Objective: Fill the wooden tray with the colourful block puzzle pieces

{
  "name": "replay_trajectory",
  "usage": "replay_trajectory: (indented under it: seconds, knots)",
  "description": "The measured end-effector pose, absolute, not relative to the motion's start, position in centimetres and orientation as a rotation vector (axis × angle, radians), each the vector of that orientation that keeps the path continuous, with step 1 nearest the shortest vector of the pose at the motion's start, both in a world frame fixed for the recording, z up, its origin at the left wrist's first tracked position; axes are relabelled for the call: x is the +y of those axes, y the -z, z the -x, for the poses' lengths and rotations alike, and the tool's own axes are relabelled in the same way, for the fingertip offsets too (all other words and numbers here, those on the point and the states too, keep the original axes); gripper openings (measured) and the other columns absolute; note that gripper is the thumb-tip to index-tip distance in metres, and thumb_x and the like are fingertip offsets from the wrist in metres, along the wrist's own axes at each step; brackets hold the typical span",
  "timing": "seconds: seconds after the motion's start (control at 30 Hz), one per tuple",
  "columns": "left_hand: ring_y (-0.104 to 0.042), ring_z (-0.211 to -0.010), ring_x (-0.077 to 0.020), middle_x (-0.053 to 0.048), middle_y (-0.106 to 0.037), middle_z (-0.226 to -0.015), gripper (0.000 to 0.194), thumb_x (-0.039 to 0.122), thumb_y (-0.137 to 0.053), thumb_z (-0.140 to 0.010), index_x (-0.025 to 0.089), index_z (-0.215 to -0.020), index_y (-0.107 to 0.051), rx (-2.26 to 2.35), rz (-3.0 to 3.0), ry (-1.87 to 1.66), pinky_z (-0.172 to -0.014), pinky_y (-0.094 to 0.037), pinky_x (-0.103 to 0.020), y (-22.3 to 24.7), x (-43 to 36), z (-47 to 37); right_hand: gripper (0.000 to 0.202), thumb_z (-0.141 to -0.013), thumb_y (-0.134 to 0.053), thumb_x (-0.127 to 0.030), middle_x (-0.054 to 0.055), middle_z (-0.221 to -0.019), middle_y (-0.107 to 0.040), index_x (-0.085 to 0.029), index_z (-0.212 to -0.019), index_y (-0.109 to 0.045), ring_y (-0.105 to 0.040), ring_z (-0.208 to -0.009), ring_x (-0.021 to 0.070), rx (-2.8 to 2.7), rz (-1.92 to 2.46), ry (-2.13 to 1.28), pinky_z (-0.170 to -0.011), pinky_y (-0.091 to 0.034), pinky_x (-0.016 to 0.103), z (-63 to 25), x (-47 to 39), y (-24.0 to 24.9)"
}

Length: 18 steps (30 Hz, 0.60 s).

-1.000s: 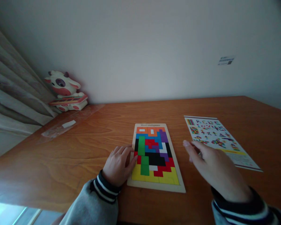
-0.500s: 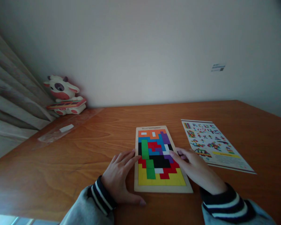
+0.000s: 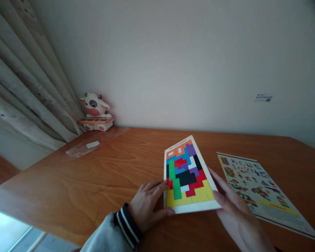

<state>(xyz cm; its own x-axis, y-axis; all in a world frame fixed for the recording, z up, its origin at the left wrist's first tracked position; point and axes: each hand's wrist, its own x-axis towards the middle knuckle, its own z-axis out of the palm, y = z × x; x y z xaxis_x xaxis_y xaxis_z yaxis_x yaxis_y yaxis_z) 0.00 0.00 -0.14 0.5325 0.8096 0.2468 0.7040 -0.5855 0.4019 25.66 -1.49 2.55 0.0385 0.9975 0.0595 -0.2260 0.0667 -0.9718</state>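
I have my 2 hands on the puzzle board (image 3: pixel 196 209), which sits between them, tilted so its right side stands higher than its left. My right hand (image 3: pixel 238 211) pinches the right edge near the lower corner, thumb on the front rim and fingers mostly hidden behind. My left hand (image 3: pixel 148 203) is spread, fingertips against the left edge and thumb at the bottom left corner; I cannot tell how much it bears, or whether that edge touches the bench (image 3: pixel 120 161). The bench is reddish brown with visible wood grain, running out past both hands to a plain, pale grey wall (image 3: pixel 173 63). To the right of my right hand, a printed sheet (image 3: pixel 267 189) of coloured shapes lies flat. Well beyond my left hand, a clear plastic wrapper (image 3: pixel 78 151) with 1 white label (image 3: pixel 92 144) is spread on the wood, and behind it a cow toy (image 3: pixel 96 112) with a keyboard sits by the wall. Further left hangs a pale, folded curtain (image 3: pixel 28 80). High beyond my right hand, 1 small sticker (image 3: pixel 264 97) marks the wall. Light is dim, brighter below my left sleeve (image 3: pixel 102 234).
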Motion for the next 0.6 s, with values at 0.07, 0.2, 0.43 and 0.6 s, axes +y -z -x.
replay_trajectory:
  seconds: [0.07, 0.2, 0.43, 0.6]
  knots:
    - [-0.054, -0.125, -0.0297, -0.013, -0.054, -0.141, 0.070, 0.064, -0.054, -0.087, 0.024, -0.142, -0.042, 1.275, -2.522, -0.620, -0.104, -0.047, -0.047, 0.3, 0.0, 0.0, 0.073, -0.080, -0.069, -0.050, 0.011, -0.142, -0.055, -0.028, -0.144, -0.044, -0.057, -0.124, 0.0362, -1.052, 1.095, -1.112, -0.093, -0.056, 0.052, -24.3, -1.7, -1.3]
    - [-0.052, -0.127, -0.0308, -0.011, -0.052, -0.143, 0.069, 0.065, -0.055, -0.086, 0.024, -0.141, -0.044, 1.271, -2.510, -0.642, -0.105, -0.045, -0.049, 0.6, -0.1, -0.2, 0.072, -0.088, -0.059, -0.047, 0.009, -0.147, -0.050, -0.026, -0.151, -0.034, -0.049, -0.132, 0.0356, -0.972, 1.203, -0.974, -0.096, -0.055, 0.049, -22.5, -1.7, 0.6]
    - [-0.064, -0.101, -0.0252, -0.010, -0.068, -0.113, 0.032, 0.048, -0.053, -0.093, 0.023, -0.111, -0.063, 1.337, -2.416, -0.952, -0.090, -0.053, -0.042, -1.8, -0.8, 1.6, 0.059, -0.092, -0.053, -0.045, 0.008, -0.149, -0.048, -0.026, -0.147, -0.043, -0.050, -0.131, 0.0321, -1.182, 1.193, -0.736, -0.102, -0.049, 0.047, -19.1, -0.1, -4.9]
    - [-0.063, -0.088, -0.0195, -0.008, -0.067, -0.093, 0.019, 0.030, -0.046, -0.097, 0.020, -0.091, -0.062, 1.606, -2.243, -1.329, -0.082, -0.053, -0.035, -3.4, -0.2, 6.9, 0.061, -0.094, -0.047, -0.049, 0.015, -0.146, -0.050, -0.018, -0.146, -0.042, -0.045, -0.136, 0.0317, -1.874, 1.158, -0.402, -0.111, -0.038, 0.055, -12.4, 0.5, -4.7]
